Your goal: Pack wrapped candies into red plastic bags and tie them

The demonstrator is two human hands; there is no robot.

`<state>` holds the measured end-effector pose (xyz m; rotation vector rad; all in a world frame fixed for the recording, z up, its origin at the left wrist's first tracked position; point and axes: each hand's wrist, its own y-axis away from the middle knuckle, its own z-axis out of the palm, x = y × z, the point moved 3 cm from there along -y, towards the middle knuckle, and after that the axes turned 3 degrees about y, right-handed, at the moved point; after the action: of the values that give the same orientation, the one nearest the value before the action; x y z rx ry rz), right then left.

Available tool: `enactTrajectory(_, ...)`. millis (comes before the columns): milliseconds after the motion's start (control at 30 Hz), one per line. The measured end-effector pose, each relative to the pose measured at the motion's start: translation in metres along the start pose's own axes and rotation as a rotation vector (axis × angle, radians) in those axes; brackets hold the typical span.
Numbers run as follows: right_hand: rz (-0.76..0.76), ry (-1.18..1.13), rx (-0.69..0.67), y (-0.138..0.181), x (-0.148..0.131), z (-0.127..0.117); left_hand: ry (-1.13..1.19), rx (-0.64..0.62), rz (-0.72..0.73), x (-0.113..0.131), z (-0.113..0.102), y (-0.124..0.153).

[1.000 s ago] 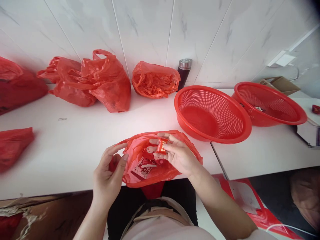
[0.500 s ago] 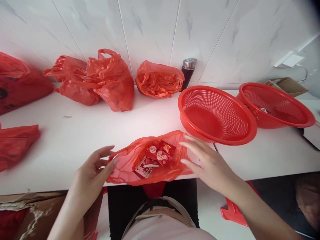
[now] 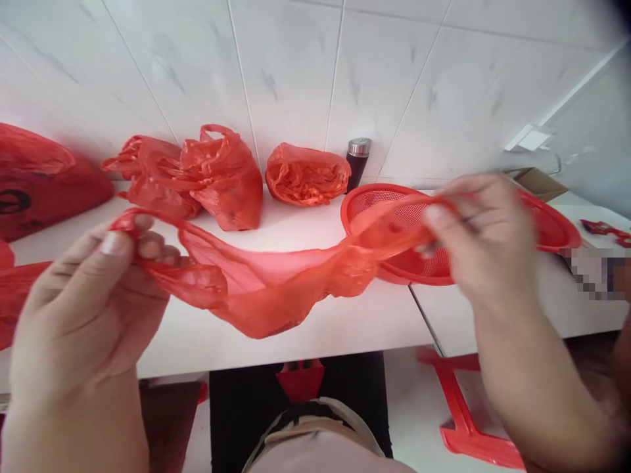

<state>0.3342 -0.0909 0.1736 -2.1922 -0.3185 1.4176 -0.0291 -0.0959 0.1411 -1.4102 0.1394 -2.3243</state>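
Both of my hands hold one red plastic bag (image 3: pixel 266 289) stretched between them above the white counter (image 3: pixel 305 230). My left hand (image 3: pixel 89 302) pinches the bag's left handle with thumb and fingers closed. My right hand (image 3: pixel 480 240) pinches the right handle, slightly blurred by motion, in front of the near red colander (image 3: pixel 389 197). The bag sags in the middle with its contents hidden inside.
Several filled red bags (image 3: pixel 217 177) lie along the tiled wall, with more red bags (image 3: pixel 34 184) at the far left. A dark flask (image 3: pixel 357 161) stands by the wall. A second red colander (image 3: pixel 557 230) sits at right. A red stool (image 3: pixel 463 420) is below.
The bag lay open on the counter with small red packets showing. Both hands have taken its handles and lifted it, pulling them apart. The view has tilted up.
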Motion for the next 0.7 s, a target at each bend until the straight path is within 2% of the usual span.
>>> enactTrajectory(67, -0.029, 0.065, -0.179, -0.006, -0.005, 0.013, -0.026, -0.052, -0.004, 0.008, 0.011, -0.004)
enactTrajectory(100, -0.040, 0.078, -0.209, -0.007, -0.006, 0.017, -0.034, -0.073, 0.011, 0.011, 0.014, -0.005)
enactTrajectory(200, -0.088, 0.047, -0.079, -0.012, -0.010, 0.018, -0.055, -0.148, 0.077, 0.018, 0.023, -0.005)
enactTrajectory(333, -0.049, 0.055, -0.293, -0.018, -0.015, 0.029, -0.061, -0.220, 0.034, 0.017, 0.037, -0.010)
enactTrajectory(433, -0.033, -0.063, -0.189, -0.024, -0.016, 0.031, -0.061, -0.222, 0.012, 0.012, 0.044, -0.018)
enactTrajectory(567, 0.067, -0.090, -0.313, -0.026, -0.006, 0.038, -0.110, -0.282, -0.073, 0.004, 0.046, -0.027)
enactTrajectory(667, 0.105, -0.134, -0.217, -0.029, 0.002, 0.032, -0.135, -0.337, -0.100, 0.003, 0.044, -0.032)
enactTrajectory(700, 0.110, -0.115, -0.223, -0.031, 0.004, 0.031, -0.174, -0.332, -0.107, 0.003, 0.042, -0.034)
